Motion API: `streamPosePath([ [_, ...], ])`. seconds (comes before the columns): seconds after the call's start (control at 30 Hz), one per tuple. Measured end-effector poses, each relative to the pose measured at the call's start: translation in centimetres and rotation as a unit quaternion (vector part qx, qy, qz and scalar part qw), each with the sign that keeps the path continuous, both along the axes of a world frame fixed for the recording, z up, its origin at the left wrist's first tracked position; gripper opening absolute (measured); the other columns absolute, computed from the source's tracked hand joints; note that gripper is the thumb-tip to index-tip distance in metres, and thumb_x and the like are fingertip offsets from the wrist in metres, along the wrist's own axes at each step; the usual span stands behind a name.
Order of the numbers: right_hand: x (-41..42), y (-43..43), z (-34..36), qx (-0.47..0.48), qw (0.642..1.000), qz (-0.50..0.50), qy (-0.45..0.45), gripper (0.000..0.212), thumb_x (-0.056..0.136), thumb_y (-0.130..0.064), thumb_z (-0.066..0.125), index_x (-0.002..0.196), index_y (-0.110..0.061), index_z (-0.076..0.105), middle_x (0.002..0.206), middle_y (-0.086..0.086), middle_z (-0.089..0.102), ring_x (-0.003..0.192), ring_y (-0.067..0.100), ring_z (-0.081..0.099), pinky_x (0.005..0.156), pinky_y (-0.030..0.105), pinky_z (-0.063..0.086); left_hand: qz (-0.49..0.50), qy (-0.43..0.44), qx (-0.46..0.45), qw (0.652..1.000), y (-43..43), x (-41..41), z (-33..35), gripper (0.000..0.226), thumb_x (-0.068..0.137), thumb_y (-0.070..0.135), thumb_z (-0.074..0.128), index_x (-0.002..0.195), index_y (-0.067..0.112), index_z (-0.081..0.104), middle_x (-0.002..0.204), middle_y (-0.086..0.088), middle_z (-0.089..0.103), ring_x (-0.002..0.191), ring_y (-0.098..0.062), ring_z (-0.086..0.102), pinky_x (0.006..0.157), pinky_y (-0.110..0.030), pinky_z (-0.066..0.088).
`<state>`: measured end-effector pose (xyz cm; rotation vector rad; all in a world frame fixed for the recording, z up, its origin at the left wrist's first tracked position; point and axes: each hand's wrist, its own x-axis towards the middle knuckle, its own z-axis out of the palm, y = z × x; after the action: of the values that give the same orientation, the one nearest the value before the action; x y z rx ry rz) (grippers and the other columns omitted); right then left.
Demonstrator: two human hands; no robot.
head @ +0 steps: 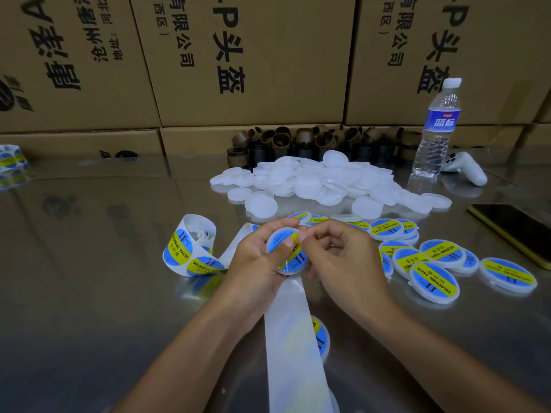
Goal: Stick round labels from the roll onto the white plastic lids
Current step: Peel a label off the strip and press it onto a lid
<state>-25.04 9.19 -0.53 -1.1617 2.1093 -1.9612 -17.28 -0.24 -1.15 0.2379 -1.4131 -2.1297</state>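
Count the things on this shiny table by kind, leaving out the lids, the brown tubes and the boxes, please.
Label rolls: 2
Water bottle: 1
Phone: 1
White controller: 1
Total: 5

Both bare forearms reach up from below the lid (295, 259), the left forearm (185, 350) from its lower left, the right forearm (432, 350) from its lower right, and they converge on it. The left hand (253, 260) grips the lid from the left side: its thumb (284, 244) lies flat across the lid's face, and its fingers curl round behind to the top edge. The right hand (346, 257) sits just right of the lid with fingers curled, its thumb and forefinger tips meeting at the lid's right edge.
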Motion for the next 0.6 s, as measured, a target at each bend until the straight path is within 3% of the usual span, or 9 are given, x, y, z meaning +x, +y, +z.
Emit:
streamPosePath([
  [0.13,0.1,-0.1,-0.1,0.047,0.99,-0.062,0.121,0.029,0.083,-0.021,0.066,0.061,-0.032,0.051,0.05,-0.019,0.055,0.049,0.001,0.051,0.049,0.011,0.036,0.01,-0.008,-0.015,1.0,0.1,-0.1,0.1,0.022,0.09,-0.002,0.051,0.102,0.01,0.064,0.101,-0.011,0.069,0.087,-0.021,0.069,0.075,-0.025,0.058],
  [0.33,-0.2,0.2,-0.2,0.078,0.976,-0.096,0.181,0.026,0.084,-0.032,0.067,0.069,-0.03,0.045,0.055,-0.035,0.051,0.06,-0.007,0.051,0.058,0.008,0.036,0.0,-0.005,-0.005,1.0,0.2,0.0,0.3,0.023,0.092,-0.004,0.047,0.101,0.009,0.065,0.099,-0.01,0.071,0.086,-0.02,0.071,0.072,-0.026,0.058],
  [0.43,-0.9,0.4,-0.1,0.089,0.975,-0.114,0.168,0.035,0.083,-0.041,0.065,0.07,-0.024,0.038,0.047,-0.008,0.047,0.051,0.009,0.048,0.049,0.02,0.033,0.007,0.003,0.004,1.0,-0.1,0.1,0.5,0.021,0.092,0.0,0.047,0.1,0.01,0.064,0.092,-0.005,0.073,0.082,-0.015,0.07,0.072,-0.028,0.056],
  [0.5,-1.2,0.6,0.0,0.111,0.975,-0.114,0.153,0.036,0.084,-0.043,0.063,0.066,-0.023,0.038,0.048,-0.005,0.044,0.052,0.013,0.046,0.053,0.031,0.036,0.013,0.008,0.017,1.0,-0.2,0.2,0.6,0.017,0.088,0.01,0.051,0.097,0.012,0.065,0.088,-0.003,0.074,0.081,-0.014,0.07,0.07,-0.028,0.056],
  [0.6,-1.0,0.5,-0.1,0.108,0.985,-0.078,0.107,0.033,0.085,-0.042,0.057,0.062,-0.022,0.045,0.047,0.0,0.048,0.05,0.014,0.046,0.054,0.034,0.039,0.021,0.0,0.013,1.0,-0.1,0.2,0.6,0.022,0.078,0.026,0.054,0.092,0.014,0.066,0.088,-0.002,0.074,0.079,-0.015,0.069,0.069,-0.029,0.054],
])
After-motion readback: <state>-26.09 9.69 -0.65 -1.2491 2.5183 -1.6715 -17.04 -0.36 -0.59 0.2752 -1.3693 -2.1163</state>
